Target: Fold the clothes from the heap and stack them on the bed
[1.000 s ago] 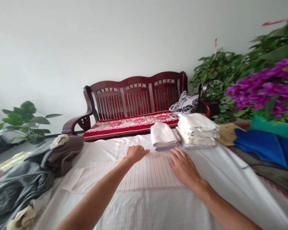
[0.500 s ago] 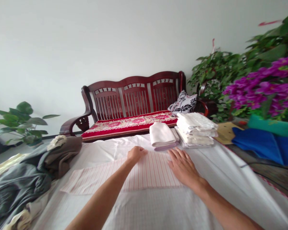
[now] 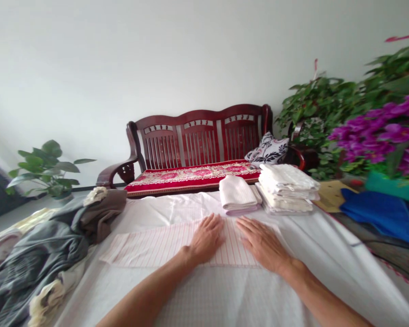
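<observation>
A long strip of white cloth with pink stripes (image 3: 150, 245) lies flat across the white-covered table (image 3: 204, 295), folded lengthwise as far as I can tell. My left hand (image 3: 209, 238) rests palm down on its middle, fingers stretched out. Flat on the right part of the same cloth is my right hand (image 3: 261, 240), its fingers extended too. Just beyond the hands sits a small folded white cloth (image 3: 236, 193) on top of a pale lilac one. Beside it, to the right, rises a stack of folded white cloths (image 3: 288, 186).
Rumpled grey clothes (image 3: 51, 250) heap along the left edge. Behind the table stands a dark red wooden bench (image 3: 197, 141) with a patterned cushion (image 3: 267, 150). On the right are purple flowers (image 3: 385, 131) and a blue cloth (image 3: 381, 215); a potted plant (image 3: 51, 168) stands far left.
My left hand has gone from closed fingers at the striped cloth's far edge to lying flat on it. The right hand stays flat on the cloth. The view has shifted slightly left.
</observation>
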Motion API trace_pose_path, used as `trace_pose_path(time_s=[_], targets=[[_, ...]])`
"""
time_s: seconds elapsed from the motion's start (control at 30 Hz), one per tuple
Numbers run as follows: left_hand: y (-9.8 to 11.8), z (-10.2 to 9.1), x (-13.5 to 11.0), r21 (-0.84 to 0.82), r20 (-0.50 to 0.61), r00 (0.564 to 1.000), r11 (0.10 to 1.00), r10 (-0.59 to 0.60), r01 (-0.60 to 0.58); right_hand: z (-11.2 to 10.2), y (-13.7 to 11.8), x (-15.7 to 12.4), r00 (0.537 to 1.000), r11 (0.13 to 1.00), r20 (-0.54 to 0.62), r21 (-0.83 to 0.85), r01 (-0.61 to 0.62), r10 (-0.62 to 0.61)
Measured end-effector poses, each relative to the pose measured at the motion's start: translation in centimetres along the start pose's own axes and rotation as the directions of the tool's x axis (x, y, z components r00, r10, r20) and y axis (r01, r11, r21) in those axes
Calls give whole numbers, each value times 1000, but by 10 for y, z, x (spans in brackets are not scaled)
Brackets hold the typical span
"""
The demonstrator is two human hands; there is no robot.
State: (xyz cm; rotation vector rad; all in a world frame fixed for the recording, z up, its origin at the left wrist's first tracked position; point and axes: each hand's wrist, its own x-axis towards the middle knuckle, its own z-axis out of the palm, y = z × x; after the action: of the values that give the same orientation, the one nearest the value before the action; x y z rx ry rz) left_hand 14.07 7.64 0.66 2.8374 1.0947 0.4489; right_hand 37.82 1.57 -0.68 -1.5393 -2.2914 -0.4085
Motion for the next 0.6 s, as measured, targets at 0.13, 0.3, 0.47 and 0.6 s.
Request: trace_pose_path(time_s=[0.13,0.3,0.47,0.6], targets=[[-21,-11,-31,54,93,995,998,-34,29,13,8,-3,1000,1000,30,-27,-2,3],[-78,-37,-84,173,124,967,965,-222,200,30,21,-4,999,998,-5,-37,51,-52],[-135,-64,-144,291,60,863,836,-502,466,39,26,-5,997,997,-34,-45,69,-70],[-163,-77,-172,311,-12,764,724,-645,616,43,28,-5,997,997,-32,-36,64,-66]])
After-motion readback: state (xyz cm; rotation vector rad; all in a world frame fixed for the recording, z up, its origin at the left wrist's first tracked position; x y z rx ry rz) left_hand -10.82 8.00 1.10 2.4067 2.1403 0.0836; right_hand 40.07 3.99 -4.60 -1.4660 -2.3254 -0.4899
